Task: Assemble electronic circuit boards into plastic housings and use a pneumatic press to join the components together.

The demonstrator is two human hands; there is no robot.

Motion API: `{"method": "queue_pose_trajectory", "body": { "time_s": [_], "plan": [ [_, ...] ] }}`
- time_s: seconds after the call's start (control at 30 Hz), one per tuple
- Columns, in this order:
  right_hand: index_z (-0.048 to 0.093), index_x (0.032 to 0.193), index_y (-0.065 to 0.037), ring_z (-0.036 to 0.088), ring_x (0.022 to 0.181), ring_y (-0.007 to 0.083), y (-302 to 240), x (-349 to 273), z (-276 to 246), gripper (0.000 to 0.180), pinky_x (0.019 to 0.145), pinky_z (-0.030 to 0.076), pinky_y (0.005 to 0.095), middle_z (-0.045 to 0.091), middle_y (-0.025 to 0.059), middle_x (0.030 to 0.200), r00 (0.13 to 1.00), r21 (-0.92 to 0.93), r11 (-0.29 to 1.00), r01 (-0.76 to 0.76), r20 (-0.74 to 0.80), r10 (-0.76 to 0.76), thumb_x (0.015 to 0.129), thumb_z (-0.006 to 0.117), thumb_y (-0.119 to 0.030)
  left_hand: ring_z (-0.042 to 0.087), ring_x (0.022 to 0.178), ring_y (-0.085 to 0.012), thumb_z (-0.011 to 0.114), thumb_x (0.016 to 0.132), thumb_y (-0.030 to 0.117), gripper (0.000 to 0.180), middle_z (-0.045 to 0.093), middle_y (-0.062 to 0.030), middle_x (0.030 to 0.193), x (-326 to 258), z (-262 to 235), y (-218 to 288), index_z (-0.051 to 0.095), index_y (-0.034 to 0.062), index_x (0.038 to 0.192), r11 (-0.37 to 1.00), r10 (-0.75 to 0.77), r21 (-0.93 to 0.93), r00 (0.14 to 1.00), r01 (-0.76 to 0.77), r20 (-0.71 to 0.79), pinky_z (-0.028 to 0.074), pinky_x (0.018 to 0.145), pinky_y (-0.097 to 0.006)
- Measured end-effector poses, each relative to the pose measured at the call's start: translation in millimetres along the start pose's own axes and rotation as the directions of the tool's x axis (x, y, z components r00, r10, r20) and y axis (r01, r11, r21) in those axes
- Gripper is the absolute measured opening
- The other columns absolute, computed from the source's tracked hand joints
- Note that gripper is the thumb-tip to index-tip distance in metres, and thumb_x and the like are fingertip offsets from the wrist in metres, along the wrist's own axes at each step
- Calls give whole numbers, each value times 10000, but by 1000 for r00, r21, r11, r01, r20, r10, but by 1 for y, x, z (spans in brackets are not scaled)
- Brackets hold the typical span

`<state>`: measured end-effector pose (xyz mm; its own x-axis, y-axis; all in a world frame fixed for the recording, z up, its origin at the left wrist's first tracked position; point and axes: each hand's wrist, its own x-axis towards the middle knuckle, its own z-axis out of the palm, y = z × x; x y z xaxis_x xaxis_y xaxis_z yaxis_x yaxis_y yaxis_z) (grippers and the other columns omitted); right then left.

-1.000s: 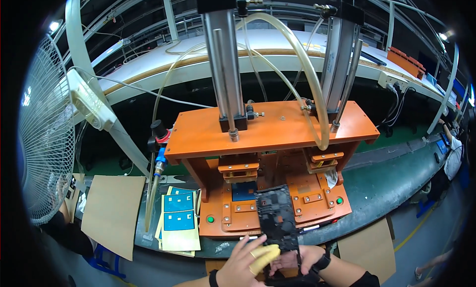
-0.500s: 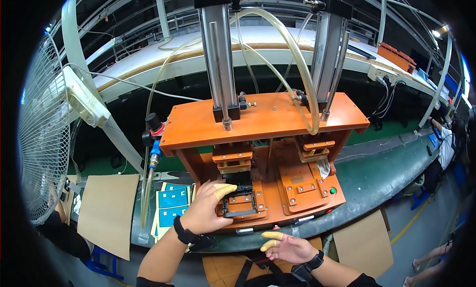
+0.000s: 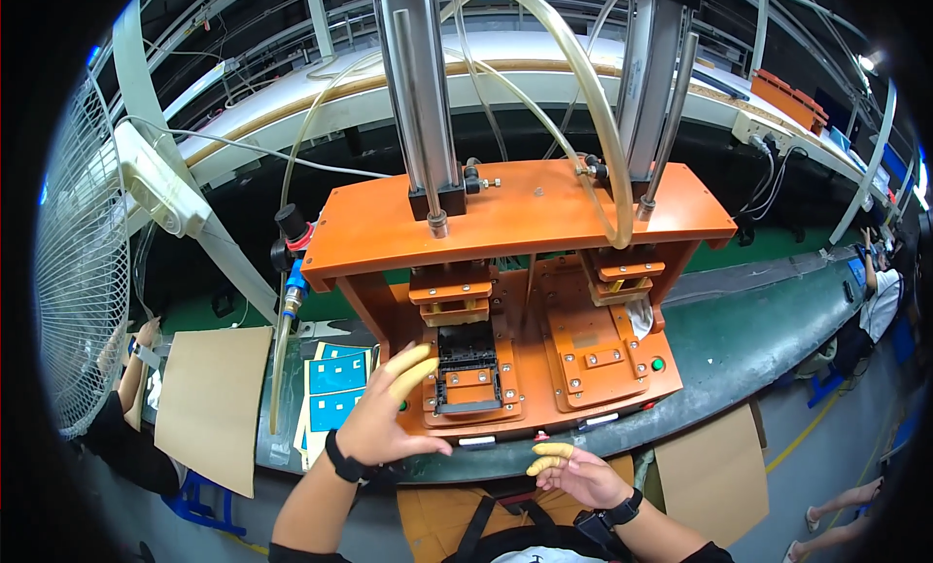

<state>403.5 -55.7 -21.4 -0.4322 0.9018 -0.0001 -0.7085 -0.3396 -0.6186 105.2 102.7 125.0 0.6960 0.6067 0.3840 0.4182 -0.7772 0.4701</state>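
A black plastic frame (image 3: 468,357) lies in the left fixture of the orange twin-cylinder press (image 3: 525,213), beneath a raised press head (image 3: 452,300). Just left of that frame, my left hand (image 3: 379,422) is open, thumb and fingers spread, apart from the part and holding nothing. Yellow finger covers are on two of its fingers. Below the press's front edge hovers my right hand (image 3: 588,480), fingers loosely bent and apart, with nothing in them; two of its fingers also wear yellow covers. The right fixture (image 3: 598,359) bears no black frame.
Blue cut sheets on pale backing (image 3: 336,373) lie left of the press. Brown cardboard (image 3: 212,407) is farther left, by a fan (image 3: 87,262). Green button (image 3: 658,365) on the press's right front. Hoses loop above. Other people sit at both sides.
My left hand has let go of the black frame and drawn back to the left, fingers spreading. My right hand has shifted slightly right. The view has tilted a little.
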Motion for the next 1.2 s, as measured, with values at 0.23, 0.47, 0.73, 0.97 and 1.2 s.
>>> {"method": "queue_pose_trajectory", "body": {
  "time_s": [0.23, 0.47, 0.73, 0.97, 1.2],
  "plan": [
    [393, 1411, 25, 590, 1076, 185, 14, 6, -7, 466, 942, 452, 302, 586, 164, 1259, 998, -137, 990, -44, -54, 37, 994, 480, -164, 441, 1292, -403, 786, 720, 449, 744, 565, -197, 1269, -78, 23, -11, 562, 19, 1284, 963, -197, 159, 972, 216, -129, 279, 1097, -490],
    [434, 1392, 12, 583, 1066, 147, 29, 32, 13, 426, 953, 448, 287, 606, 122, 1242, 993, -274, 955, -114, -18, 113, 989, 496, -113, 462, 1279, -389, 721, 769, 120, 564, 524, -184, 1324, -113, 35, -40, 522, 3, 1284, 941, -337, -134, 851, 310, -403, 352, 1082, -461],
    [461, 1374, 3, 563, 1040, 106, 77, 82, 51, 470, 942, 449, 248, 593, 71, 1223, 961, -473, 857, -205, 69, 268, 939, 621, -79, 577, 1122, -380, 811, 685, 153, 294, 661, -181, 1109, -126, 43, -76, 690, 36, 926, 766, -550, 108, 734, 633, -397, 440, 993, -450],
    [500, 1329, -28, 564, 967, 189, 89, 145, 96, 508, 827, 495, 280, 459, 154, 1248, 953, -822, 551, 142, 264, 149, 907, 656, -264, 626, 1057, -375, 788, 725, 145, 193, 688, -196, 1042, -117, 40, -67, 700, 41, 862, 756, -492, 245, 773, 607, -400, 487, 947, -437],
    [424, 1402, -71, 582, 1049, 319, 113, 180, 103, 611, 912, 495, 391, 286, 191, 1515, 917, -976, 91, 196, 215, 337, 893, 627, -339, 682, 794, -219, 705, 829, 123, 105, 706, -101, 843, -141, 28, -111, 698, 22, 856, 703, -704, -420, 646, 574, -296, 518, 720, -320]
  ]
}}
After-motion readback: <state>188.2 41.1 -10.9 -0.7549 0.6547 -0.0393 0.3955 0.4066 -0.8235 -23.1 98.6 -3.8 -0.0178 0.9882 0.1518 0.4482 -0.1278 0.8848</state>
